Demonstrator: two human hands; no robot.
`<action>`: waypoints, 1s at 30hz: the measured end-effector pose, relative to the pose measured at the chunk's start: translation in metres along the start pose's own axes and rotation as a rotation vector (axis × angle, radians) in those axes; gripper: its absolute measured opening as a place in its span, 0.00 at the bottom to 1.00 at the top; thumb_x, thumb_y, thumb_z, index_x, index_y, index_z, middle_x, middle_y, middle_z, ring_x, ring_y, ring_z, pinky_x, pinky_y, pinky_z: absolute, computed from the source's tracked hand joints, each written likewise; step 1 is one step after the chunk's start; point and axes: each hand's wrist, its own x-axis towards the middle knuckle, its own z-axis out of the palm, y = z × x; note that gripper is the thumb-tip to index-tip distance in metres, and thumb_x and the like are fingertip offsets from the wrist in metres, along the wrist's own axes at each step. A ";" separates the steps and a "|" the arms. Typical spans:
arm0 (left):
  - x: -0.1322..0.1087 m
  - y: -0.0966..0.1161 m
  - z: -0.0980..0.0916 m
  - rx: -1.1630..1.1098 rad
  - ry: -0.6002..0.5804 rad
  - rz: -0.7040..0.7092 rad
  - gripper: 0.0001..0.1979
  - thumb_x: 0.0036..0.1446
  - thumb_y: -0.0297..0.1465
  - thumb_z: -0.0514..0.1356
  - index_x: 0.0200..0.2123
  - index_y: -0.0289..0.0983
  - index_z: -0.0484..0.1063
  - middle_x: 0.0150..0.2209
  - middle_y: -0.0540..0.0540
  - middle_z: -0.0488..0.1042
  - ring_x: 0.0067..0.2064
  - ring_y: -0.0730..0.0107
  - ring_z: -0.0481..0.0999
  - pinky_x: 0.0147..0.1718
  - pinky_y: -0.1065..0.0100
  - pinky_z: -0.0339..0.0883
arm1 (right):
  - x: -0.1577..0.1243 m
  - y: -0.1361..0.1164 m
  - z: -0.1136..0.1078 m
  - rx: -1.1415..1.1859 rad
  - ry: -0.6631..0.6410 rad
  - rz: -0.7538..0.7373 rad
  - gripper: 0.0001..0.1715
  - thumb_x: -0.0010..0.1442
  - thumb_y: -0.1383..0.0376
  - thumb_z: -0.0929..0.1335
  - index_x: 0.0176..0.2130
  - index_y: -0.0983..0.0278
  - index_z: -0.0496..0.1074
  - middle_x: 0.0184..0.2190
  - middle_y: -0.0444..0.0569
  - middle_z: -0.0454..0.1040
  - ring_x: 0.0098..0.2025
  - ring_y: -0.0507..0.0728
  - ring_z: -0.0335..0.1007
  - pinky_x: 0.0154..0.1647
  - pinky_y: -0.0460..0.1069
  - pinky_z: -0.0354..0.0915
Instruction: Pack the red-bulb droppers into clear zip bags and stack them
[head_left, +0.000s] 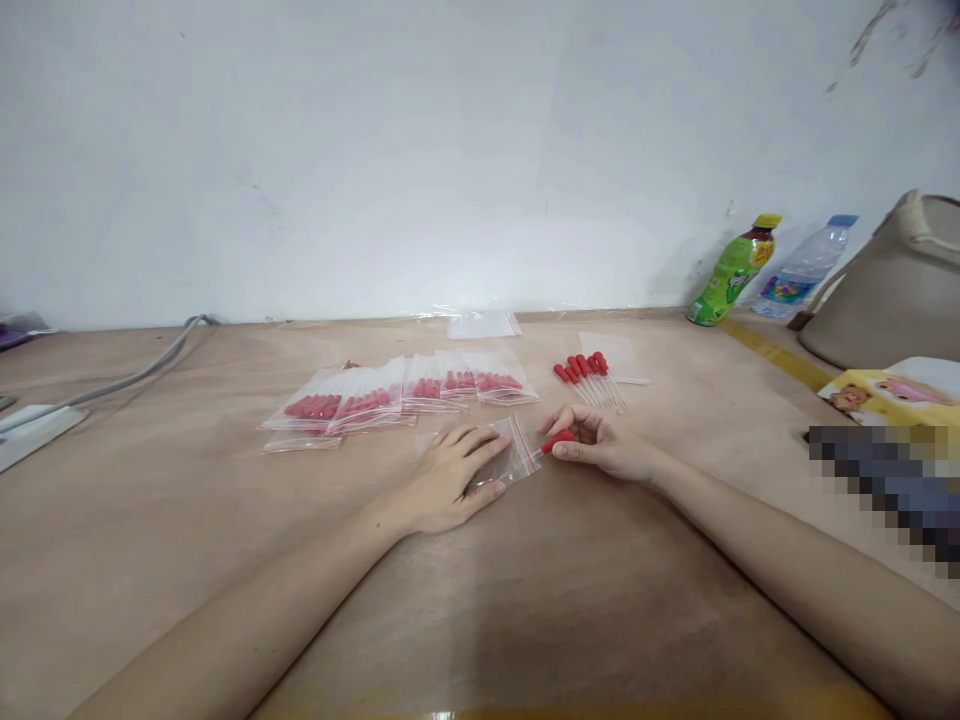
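Note:
My left hand (450,472) lies flat, fingers spread, on a small clear zip bag (516,452) on the brown table. My right hand (600,443) pinches a dropper (556,441) by its red bulb, its glass tip at the bag's open mouth. A loose bunch of red-bulbed droppers (589,372) lies just beyond my right hand. A row of filled zip bags (397,392) with red droppers inside lies beyond my left hand.
Spare clear bags (484,324) lie near the wall. A green bottle (731,270) and a clear water bottle (802,268) stand at the back right by a beige bag (892,300). A grey cable (127,378) runs along the left.

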 end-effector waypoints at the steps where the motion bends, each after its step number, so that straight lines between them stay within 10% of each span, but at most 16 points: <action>1: 0.000 0.000 0.000 0.001 0.006 0.003 0.23 0.61 0.40 0.50 0.58 0.40 0.56 0.55 0.43 0.60 0.55 0.56 0.57 0.52 0.54 0.54 | 0.000 -0.002 0.001 0.028 -0.070 0.002 0.16 0.46 0.57 0.71 0.30 0.64 0.65 0.39 0.48 0.71 0.34 0.50 0.68 0.35 0.48 0.66; 9: -0.002 -0.004 -0.001 -0.037 0.040 0.000 0.25 0.60 0.41 0.51 0.58 0.39 0.57 0.56 0.40 0.59 0.56 0.55 0.59 0.54 0.53 0.55 | 0.006 -0.005 0.009 0.001 -0.292 0.073 0.14 0.55 0.57 0.66 0.35 0.62 0.60 0.25 0.39 0.67 0.24 0.47 0.64 0.25 0.44 0.60; 22: -0.014 -0.024 -0.003 -0.050 0.025 -0.032 0.22 0.60 0.40 0.52 0.56 0.43 0.61 0.57 0.44 0.62 0.58 0.59 0.60 0.56 0.56 0.55 | 0.018 0.010 0.019 -0.283 0.058 0.092 0.16 0.45 0.55 0.71 0.28 0.66 0.73 0.16 0.40 0.63 0.18 0.45 0.52 0.18 0.43 0.47; 30: -0.014 -0.026 -0.003 -0.051 -0.019 -0.058 0.19 0.64 0.36 0.46 0.57 0.45 0.60 0.58 0.48 0.60 0.60 0.62 0.56 0.57 0.55 0.52 | 0.013 -0.006 0.021 0.072 0.175 0.327 0.20 0.43 0.54 0.72 0.31 0.67 0.72 0.21 0.43 0.71 0.23 0.47 0.64 0.27 0.45 0.62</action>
